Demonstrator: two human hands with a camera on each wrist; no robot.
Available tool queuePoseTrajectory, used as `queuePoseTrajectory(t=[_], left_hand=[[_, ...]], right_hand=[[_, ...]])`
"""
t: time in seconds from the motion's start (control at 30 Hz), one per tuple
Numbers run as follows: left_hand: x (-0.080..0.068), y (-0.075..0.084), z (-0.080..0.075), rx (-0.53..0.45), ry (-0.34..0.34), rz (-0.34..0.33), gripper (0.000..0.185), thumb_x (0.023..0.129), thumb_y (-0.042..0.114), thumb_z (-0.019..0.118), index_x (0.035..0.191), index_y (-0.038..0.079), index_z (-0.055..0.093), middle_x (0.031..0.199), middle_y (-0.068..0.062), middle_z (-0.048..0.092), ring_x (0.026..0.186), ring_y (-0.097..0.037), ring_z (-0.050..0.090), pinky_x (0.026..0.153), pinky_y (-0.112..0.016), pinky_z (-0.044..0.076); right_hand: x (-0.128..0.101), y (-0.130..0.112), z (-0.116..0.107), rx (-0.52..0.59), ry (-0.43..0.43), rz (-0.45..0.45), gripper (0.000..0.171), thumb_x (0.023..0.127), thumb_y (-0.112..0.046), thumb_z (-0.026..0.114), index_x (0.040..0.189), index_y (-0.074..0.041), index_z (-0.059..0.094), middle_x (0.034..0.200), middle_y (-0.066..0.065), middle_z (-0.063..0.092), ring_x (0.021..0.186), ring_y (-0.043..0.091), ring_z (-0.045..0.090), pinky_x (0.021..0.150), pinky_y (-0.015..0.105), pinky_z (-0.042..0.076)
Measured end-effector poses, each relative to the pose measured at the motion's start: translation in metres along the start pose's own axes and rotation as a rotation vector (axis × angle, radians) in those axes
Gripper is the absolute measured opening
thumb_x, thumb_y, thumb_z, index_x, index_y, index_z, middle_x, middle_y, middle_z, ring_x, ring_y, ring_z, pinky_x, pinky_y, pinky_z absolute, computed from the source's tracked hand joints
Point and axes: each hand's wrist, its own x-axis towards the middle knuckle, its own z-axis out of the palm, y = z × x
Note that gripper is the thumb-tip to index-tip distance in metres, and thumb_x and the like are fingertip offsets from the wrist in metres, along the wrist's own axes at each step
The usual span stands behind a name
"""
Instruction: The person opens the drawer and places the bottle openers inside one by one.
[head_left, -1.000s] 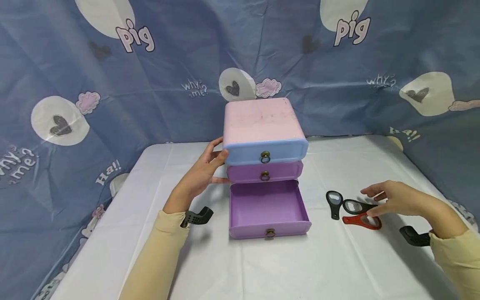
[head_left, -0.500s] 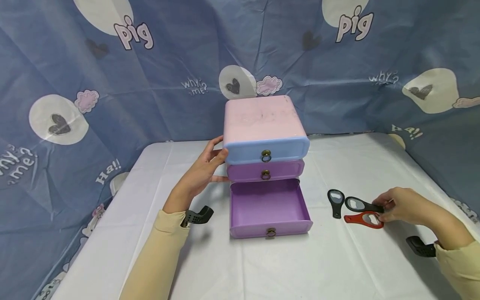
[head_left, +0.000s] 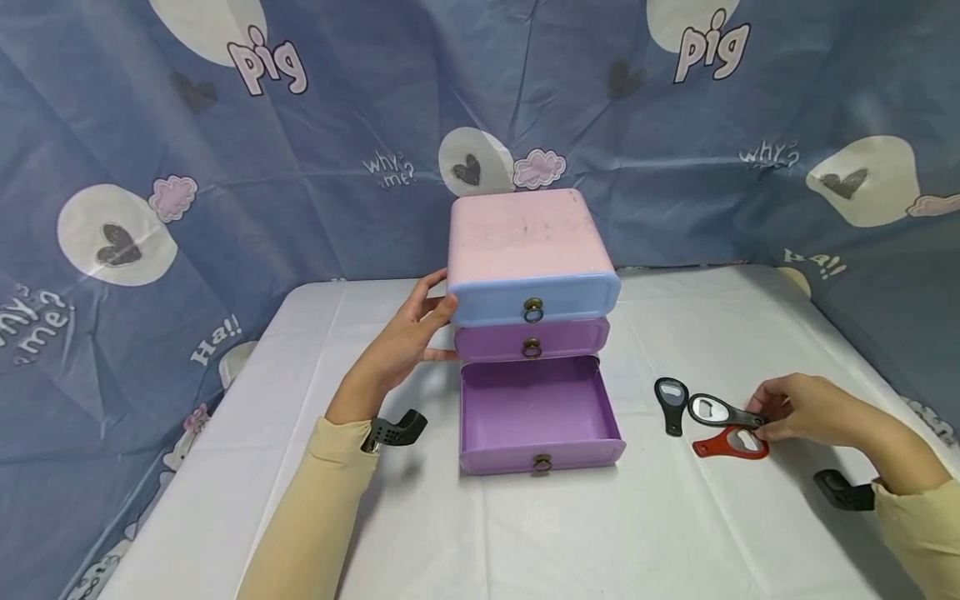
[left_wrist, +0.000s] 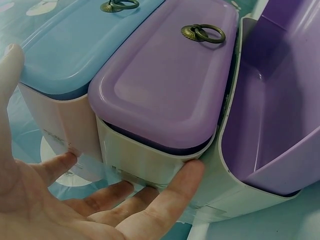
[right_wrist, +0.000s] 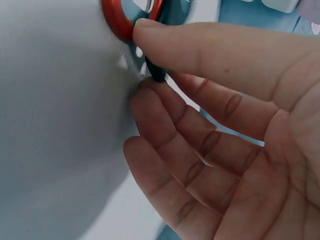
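Note:
A small drawer cabinet [head_left: 525, 237] has a pink top, a blue upper drawer [head_left: 487, 302], a purple middle drawer [head_left: 491, 342] and a pulled-out purple bottom drawer [head_left: 495, 461] with nothing in it. My left hand [head_left: 405, 333] rests against the cabinet's left side, fingers fairly straight, thumb by the blue front edge. On the right, my right hand [head_left: 825, 410] pinches the handle end of a black bottle opener [head_left: 708, 410] between thumb and fingers. Touching or close under the thumb is a red bottle opener [head_left: 726, 444]. Another black bottle opener [head_left: 672, 407] lies just left of them.
A white cloth [head_left: 570, 533] covers the table. Behind and at the sides hangs a blue printed curtain [head_left: 337, 125]. Each wrist carries a black camera mount, the left one [head_left: 401, 429] close to the drawers.
My right hand has come down onto the bottle openers and closed its fingertips on the black one's handle. The red opener has shifted slightly to the right. My left hand stays put.

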Motion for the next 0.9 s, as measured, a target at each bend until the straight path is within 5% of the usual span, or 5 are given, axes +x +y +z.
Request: queuePoseTrajectory(t=[0.47, 0.9], left_hand=[[-0.001, 0.0, 0.001, 0.0, 0.011, -0.009, 0.074, 0.109, 0.051, 0.059, 0.17, 0.037, 0.018, 0.165, -0.016, 0.031, 0.157, -0.039, 0.036, 0.102, -0.066, 0.057], [0.0, 0.001, 0.0, 0.002, 0.002, -0.007, 0.074, 0.109, 0.053, 0.058, 0.17, 0.038, 0.018, 0.166, -0.015, 0.03, 0.157, -0.037, 0.036, 0.103, -0.065, 0.057]], right_hand=[[0.019, -0.024, -0.002, -0.06, 0.01, -0.002, 0.041, 0.09, -0.03, 0.088, 0.116, 0.001, 0.08, 0.098, 0.001, 0.08, 0.086, 0.009, 0.067, 0.07, 0.027, 0.053], [0.028, -0.034, 0.001, -0.087, 0.016, -0.029, 0.019, 0.086, -0.018, 0.09, 0.098, -0.007, 0.081, 0.088, -0.004, 0.077, 0.084, 0.012, 0.066, 0.072, 0.031, 0.053]])
